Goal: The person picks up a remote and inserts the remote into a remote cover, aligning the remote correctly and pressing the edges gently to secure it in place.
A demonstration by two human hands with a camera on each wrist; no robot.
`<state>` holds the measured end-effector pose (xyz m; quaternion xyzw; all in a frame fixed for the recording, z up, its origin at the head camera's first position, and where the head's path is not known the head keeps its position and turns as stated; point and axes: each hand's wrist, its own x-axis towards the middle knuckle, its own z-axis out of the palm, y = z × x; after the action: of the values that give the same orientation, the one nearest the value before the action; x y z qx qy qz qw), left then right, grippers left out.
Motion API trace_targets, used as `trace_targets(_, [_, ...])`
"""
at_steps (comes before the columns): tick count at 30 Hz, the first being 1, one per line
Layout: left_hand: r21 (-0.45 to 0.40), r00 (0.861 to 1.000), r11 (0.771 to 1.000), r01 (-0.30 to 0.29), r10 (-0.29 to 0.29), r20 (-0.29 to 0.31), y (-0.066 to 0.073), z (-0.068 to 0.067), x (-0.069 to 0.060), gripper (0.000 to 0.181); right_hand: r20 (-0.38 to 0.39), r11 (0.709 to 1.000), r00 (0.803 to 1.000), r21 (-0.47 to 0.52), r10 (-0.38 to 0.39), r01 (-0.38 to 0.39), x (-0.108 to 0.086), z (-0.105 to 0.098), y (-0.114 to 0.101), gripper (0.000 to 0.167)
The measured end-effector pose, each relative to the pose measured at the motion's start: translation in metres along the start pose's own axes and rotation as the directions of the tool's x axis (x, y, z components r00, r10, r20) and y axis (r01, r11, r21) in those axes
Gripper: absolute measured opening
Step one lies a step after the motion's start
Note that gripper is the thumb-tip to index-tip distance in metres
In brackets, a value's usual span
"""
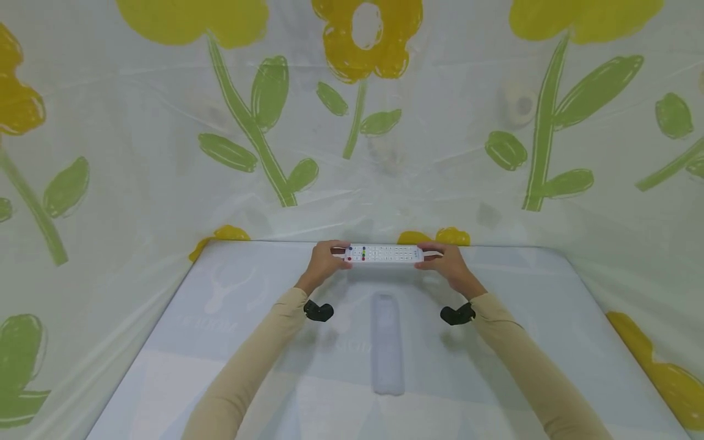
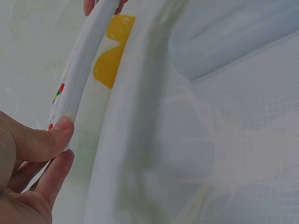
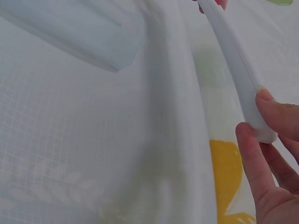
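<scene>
On the table (image 1: 462, 391), a cover (image 1: 387, 345) lies before the remote (image 1: 384, 253).

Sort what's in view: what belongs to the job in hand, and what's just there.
Job:
white remote, held between left grip and right grip
translucent long cover, probably; no hand touches it

Just there:
table underneath
flowered curtain behind

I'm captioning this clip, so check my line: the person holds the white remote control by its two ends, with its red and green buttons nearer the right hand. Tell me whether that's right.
Not quite: the red and green buttons are nearer the left hand, as the head view shows. The left and right hand do hold the white remote control by its two ends.
</scene>
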<state>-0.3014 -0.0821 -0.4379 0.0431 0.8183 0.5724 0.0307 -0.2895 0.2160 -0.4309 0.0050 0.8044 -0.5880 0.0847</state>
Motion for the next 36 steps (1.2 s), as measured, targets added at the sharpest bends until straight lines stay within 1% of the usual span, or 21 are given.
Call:
trace_targets(7, [-0.017, 1.0, 1.0, -0.004, 0.004, -0.005, 0.004, -0.005, -0.003, 0.051, 0.01, 0.999, 1.0, -0.036, -0.01, 0.01, -0.006, 0.0, -0.01, 0.057])
trace_targets(14, [0.012, 1.0, 1.0, -0.015, 0.015, -0.012, 0.013, -0.006, -0.007, 0.051, 0.006, 0.999, 1.0, -0.034, -0.015, 0.015, -0.012, -0.004, -0.016, 0.057])
trace_targets(18, [0.007, 0.999, 0.999, -0.031, 0.031, -0.005, 0.017, -0.007, -0.009, 0.052, 0.005, 0.999, 1.0, -0.033, -0.02, 0.02, -0.016, -0.006, -0.019, 0.058])
trace_targets(25, [0.028, 0.999, 0.998, -0.049, 0.049, -0.006, 0.023, -0.008, -0.015, 0.05, -0.002, 0.999, 1.0, -0.046, -0.013, 0.013, -0.021, -0.009, -0.024, 0.06])
trace_targets(31, [0.01, 0.997, 0.997, -0.078, 0.078, 0.001, 0.028, -0.01, -0.02, 0.051, -0.009, 0.998, 1.0, -0.068, -0.007, 0.007, -0.026, -0.011, -0.029, 0.059])
trace_targets(36, [-0.013, 0.997, 0.997, -0.079, 0.079, 0.0, 0.035, -0.012, -0.025, 0.051, -0.008, 0.998, 0.999, -0.061, -0.033, 0.032, -0.032, -0.014, -0.034, 0.058])
